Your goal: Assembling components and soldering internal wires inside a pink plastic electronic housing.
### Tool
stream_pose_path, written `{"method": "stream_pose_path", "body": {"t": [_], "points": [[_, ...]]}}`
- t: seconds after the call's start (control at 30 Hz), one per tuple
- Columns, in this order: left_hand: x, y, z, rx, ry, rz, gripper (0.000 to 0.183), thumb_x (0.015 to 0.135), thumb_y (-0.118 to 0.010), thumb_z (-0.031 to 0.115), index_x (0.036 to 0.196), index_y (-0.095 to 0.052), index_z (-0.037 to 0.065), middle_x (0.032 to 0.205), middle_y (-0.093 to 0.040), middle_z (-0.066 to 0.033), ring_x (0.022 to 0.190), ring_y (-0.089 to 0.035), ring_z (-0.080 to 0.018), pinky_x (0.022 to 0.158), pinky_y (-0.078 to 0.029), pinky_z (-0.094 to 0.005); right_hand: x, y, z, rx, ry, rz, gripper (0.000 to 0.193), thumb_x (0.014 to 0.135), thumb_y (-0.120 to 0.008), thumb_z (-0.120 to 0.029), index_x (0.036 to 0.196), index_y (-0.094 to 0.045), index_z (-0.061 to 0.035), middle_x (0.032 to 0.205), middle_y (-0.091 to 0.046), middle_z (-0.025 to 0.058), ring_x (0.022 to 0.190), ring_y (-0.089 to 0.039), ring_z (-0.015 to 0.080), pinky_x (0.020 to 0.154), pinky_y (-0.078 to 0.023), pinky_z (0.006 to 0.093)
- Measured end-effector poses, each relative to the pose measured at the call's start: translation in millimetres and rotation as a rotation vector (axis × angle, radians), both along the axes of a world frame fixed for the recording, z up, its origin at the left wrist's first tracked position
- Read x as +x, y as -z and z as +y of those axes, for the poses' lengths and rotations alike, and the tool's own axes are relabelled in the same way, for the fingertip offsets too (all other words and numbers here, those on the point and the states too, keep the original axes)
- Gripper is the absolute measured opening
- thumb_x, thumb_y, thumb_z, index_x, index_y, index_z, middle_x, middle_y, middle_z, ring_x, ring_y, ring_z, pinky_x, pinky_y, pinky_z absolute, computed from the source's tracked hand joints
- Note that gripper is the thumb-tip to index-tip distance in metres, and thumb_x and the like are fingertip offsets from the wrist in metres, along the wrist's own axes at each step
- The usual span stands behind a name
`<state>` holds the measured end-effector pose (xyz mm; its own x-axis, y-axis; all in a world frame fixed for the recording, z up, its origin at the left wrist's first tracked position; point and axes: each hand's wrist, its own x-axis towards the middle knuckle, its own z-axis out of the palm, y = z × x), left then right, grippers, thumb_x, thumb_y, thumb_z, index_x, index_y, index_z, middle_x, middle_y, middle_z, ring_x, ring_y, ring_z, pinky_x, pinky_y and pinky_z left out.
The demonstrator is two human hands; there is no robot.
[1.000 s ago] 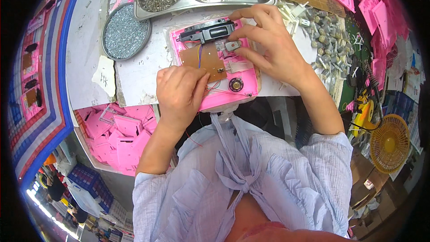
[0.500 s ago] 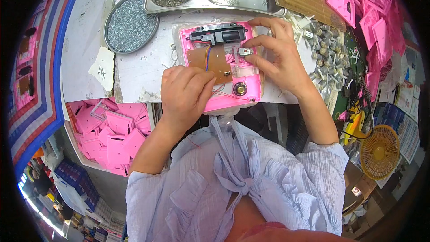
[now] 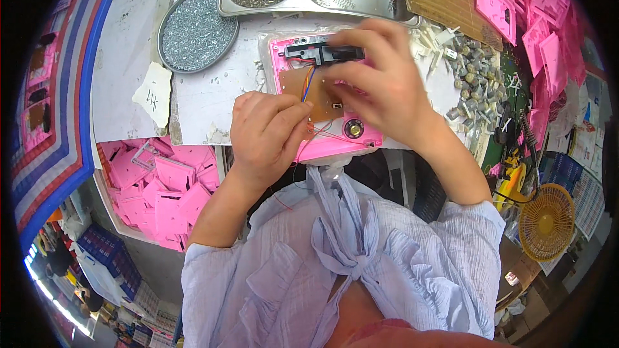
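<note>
A pink plastic casing (image 3: 322, 152) lies open on the work surface in front of me. A brown circuit board (image 3: 295, 84) with coloured wires sits over it, below a black plastic mechanism (image 3: 301, 52). At the casing's lower right is a small round speaker (image 3: 353, 129). My left hand (image 3: 266, 130) is closed at the board's lower left edge, thumb and fingers pressed together on it. Over the right side of the casing hovers my right hand (image 3: 387, 87), its fingers smeared by motion; whether they hold anything is hidden.
Silvery screws fill a round dish (image 3: 161, 33) at the back left. Beside it stands a metal tray (image 3: 309, 6) with springs. Small motors (image 3: 474, 80) and white plastic parts (image 3: 438, 45) lie at right. Pink parts (image 3: 174, 177) fill a box below left; a yellow basket (image 3: 547, 222) stands right.
My right hand has moved up and left from the small metal-topped part, now covering that area. The casing sits slightly further right in view. My left hand stays at the board.
</note>
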<state>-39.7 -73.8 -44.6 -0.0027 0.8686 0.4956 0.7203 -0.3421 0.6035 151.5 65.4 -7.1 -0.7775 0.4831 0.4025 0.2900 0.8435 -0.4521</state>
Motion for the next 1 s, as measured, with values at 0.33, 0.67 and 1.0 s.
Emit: {"method": "stream_pose_path", "body": {"t": [0.33,0.67,1.0], "points": [[-6,-4,3,0.025,0.012,0.044,0.026,0.075,-0.080,0.002,0.099,-0.072,0.006,0.092,-0.069,-0.0057,0.079,-0.062,-0.0236,0.076,-0.042,-0.0378,-37,3,26,-0.037,-0.216,-0.041,0.024,0.066,-0.076,-0.006,0.090,-0.073,-0.0095,0.126,-0.065,0.0072,0.124,-0.052,0.0370,0.101,-0.049,0.0468],[-10,-2,4,0.036,0.021,0.035,0.028,0.075,-0.079,0.001,0.101,-0.071,0.006,0.093,-0.069,-0.0054,0.080,-0.062,-0.0239,0.077,-0.042,-0.0381,-35,10,19,-0.014,-0.234,-0.019,0.028,0.066,-0.082,-0.007,0.092,-0.072,-0.0110,0.131,-0.065,0.0068,0.130,-0.050,0.0402,0.104,-0.048,0.0479],[-14,-8,2,-0.015,-0.135,-0.318,0.038,0.079,-0.073,-0.007,0.116,-0.069,0.001,0.107,-0.068,-0.0140,0.081,-0.059,-0.0189,0.075,-0.049,-0.0316,-15,26,12,0.176,-0.046,0.132,0.026,0.064,-0.081,-0.013,0.090,-0.077,-0.0115,0.124,-0.070,0.0018,0.123,-0.057,0.0347,0.096,-0.052,0.0461]]}}
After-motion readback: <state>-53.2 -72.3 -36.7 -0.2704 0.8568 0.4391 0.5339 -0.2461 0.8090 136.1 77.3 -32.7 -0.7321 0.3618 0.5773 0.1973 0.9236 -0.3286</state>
